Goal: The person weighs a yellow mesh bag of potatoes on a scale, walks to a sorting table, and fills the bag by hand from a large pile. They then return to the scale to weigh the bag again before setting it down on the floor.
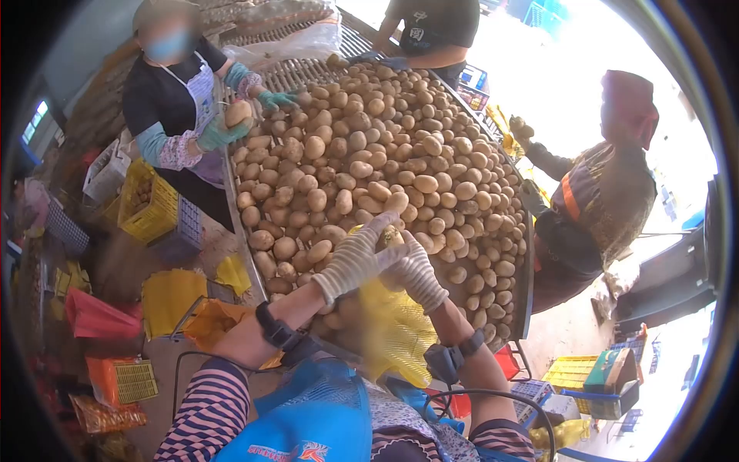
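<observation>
Both of my hands wear striped, light knitted gloves and meet above the near side of a potato heap. My left hand (354, 258) has its thumb and fingers around a potato (390, 236). My right hand (418, 273) closes on the same potato from the other side; its fingertips are partly hidden. Just past the left fingertips is another potato (396, 202). Below my hands hangs a yellow mesh bag (396, 323), blurred in its upper part. The loose potatoes (362, 146) cover much of the slatted sorting table (240, 223).
A co-worker (173, 92) in green gloves handles a potato at the left. Other people stand at the far end (431, 31) and at the right (608, 192). Yellow crates (148, 202), orange bags (212, 322) and a red bag (100, 314) lie left; more crates (570, 372) stand right.
</observation>
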Demonstrator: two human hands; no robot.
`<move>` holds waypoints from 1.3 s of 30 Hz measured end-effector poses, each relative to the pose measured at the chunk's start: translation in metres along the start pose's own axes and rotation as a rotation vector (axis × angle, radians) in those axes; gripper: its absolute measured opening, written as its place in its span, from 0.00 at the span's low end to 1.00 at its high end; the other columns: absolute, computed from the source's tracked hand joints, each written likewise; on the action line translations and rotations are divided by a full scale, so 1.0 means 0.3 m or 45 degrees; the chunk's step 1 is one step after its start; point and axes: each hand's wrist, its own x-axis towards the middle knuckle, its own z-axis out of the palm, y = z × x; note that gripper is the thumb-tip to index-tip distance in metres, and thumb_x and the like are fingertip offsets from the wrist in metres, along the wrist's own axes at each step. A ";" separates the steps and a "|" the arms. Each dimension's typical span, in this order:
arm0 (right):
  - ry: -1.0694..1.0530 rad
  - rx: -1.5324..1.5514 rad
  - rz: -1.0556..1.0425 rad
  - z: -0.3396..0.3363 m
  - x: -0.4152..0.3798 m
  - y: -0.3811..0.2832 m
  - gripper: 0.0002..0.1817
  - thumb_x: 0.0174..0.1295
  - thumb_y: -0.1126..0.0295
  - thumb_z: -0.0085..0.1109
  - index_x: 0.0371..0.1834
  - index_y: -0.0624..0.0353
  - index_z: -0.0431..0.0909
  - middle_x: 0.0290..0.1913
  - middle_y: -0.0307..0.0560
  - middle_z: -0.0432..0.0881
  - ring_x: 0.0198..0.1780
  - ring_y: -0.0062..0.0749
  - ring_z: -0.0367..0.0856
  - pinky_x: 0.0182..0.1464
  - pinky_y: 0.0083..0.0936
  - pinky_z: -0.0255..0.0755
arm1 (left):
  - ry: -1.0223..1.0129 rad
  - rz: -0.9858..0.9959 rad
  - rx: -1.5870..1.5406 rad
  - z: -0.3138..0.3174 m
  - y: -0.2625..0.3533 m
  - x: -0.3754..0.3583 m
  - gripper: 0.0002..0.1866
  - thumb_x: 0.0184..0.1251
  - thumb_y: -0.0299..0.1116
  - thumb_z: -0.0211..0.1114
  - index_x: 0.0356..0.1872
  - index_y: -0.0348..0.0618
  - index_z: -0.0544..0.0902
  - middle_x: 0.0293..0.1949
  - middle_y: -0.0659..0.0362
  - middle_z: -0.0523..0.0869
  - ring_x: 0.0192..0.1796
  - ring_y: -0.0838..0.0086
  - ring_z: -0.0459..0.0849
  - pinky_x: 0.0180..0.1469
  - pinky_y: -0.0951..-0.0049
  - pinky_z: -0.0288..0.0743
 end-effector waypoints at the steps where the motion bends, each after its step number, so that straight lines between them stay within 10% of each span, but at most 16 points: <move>1: -0.112 -0.040 -0.070 0.000 -0.014 0.005 0.13 0.64 0.67 0.55 0.50 0.57 0.71 0.37 0.36 0.77 0.43 0.27 0.76 0.44 0.26 0.74 | 0.022 -0.008 0.023 -0.014 0.031 0.006 0.26 0.64 0.46 0.65 0.55 0.36 0.77 0.51 0.54 0.81 0.50 0.73 0.80 0.54 0.74 0.73; 3: -0.276 -0.061 -0.139 0.025 -0.048 0.006 0.15 0.64 0.66 0.55 0.51 0.56 0.70 0.37 0.38 0.77 0.44 0.28 0.76 0.44 0.27 0.74 | -0.164 -0.504 0.105 -0.083 0.076 0.004 0.21 0.64 0.46 0.64 0.47 0.38 0.80 0.43 0.60 0.85 0.38 0.72 0.83 0.43 0.71 0.78; 5: -0.508 0.615 0.671 0.053 -0.119 -0.058 0.34 0.54 0.63 0.64 0.64 0.60 0.63 0.50 0.46 0.74 0.49 0.30 0.76 0.50 0.26 0.74 | 0.008 -0.318 0.069 -0.095 -0.052 -0.056 0.16 0.65 0.47 0.62 0.41 0.44 0.81 0.34 0.64 0.84 0.29 0.72 0.82 0.29 0.71 0.77; 7: -0.435 0.512 0.579 0.099 -0.168 -0.078 0.36 0.54 0.63 0.63 0.65 0.59 0.61 0.50 0.46 0.73 0.50 0.31 0.75 0.50 0.27 0.75 | 0.270 -1.031 -1.091 -0.151 -0.058 -0.104 0.15 0.65 0.50 0.60 0.39 0.50 0.80 0.28 0.66 0.81 0.25 0.78 0.79 0.21 0.79 0.71; 8: -0.332 0.426 0.468 0.118 -0.177 -0.093 0.37 0.54 0.63 0.63 0.66 0.59 0.59 0.51 0.47 0.72 0.51 0.31 0.75 0.49 0.28 0.76 | 0.226 -0.936 -1.220 -0.198 -0.061 -0.140 0.17 0.65 0.55 0.57 0.39 0.55 0.79 0.27 0.67 0.80 0.23 0.81 0.77 0.17 0.85 0.65; 15: 0.044 0.079 -0.042 0.076 0.074 -0.078 0.35 0.54 0.70 0.64 0.66 0.53 0.60 0.50 0.43 0.71 0.50 0.29 0.73 0.47 0.25 0.74 | 0.726 -1.368 -1.156 -0.390 -0.247 -0.268 0.16 0.65 0.53 0.60 0.38 0.52 0.79 0.28 0.62 0.80 0.21 0.77 0.76 0.15 0.82 0.69; 20: -0.013 -1.491 -0.103 -0.036 0.049 0.169 0.29 0.48 0.66 0.68 0.56 0.59 0.71 0.52 0.58 0.71 0.54 0.50 0.71 0.60 0.35 0.66 | 1.013 -1.291 -1.244 -0.476 -0.470 -0.231 0.19 0.63 0.53 0.62 0.44 0.52 0.78 0.30 0.63 0.82 0.24 0.75 0.79 0.21 0.77 0.76; 29: -0.062 -1.528 0.056 -0.029 0.000 0.109 0.29 0.49 0.66 0.63 0.56 0.63 0.70 0.55 0.59 0.72 0.57 0.52 0.71 0.61 0.36 0.65 | 1.102 -1.551 -1.797 -0.700 -0.654 -0.457 0.22 0.66 0.55 0.53 0.46 0.48 0.75 0.29 0.57 0.82 0.25 0.70 0.81 0.18 0.73 0.77; 32: -0.014 -1.462 0.144 -0.014 0.021 0.108 0.27 0.48 0.69 0.64 0.53 0.64 0.72 0.55 0.58 0.72 0.58 0.49 0.71 0.61 0.36 0.65 | 1.704 -1.635 -1.560 -0.845 -0.783 -0.640 0.22 0.65 0.58 0.52 0.46 0.51 0.74 0.28 0.59 0.81 0.21 0.73 0.79 0.15 0.74 0.72; 38: -0.216 -1.569 0.007 0.044 0.060 0.025 0.22 0.60 0.62 0.60 0.55 0.59 0.74 0.53 0.55 0.78 0.58 0.48 0.73 0.59 0.35 0.65 | 1.348 -1.725 -0.250 -1.519 -0.935 -0.745 0.23 0.66 0.58 0.50 0.43 0.50 0.77 0.28 0.63 0.77 0.24 0.76 0.77 0.15 0.72 0.65; 39: -0.190 -1.576 0.024 0.028 0.091 0.079 0.22 0.60 0.62 0.60 0.55 0.59 0.74 0.53 0.55 0.78 0.58 0.48 0.73 0.59 0.35 0.65 | 1.672 -1.353 -0.046 -1.714 -0.955 -0.754 0.20 0.65 0.55 0.53 0.39 0.48 0.77 0.27 0.63 0.76 0.24 0.76 0.76 0.19 0.71 0.68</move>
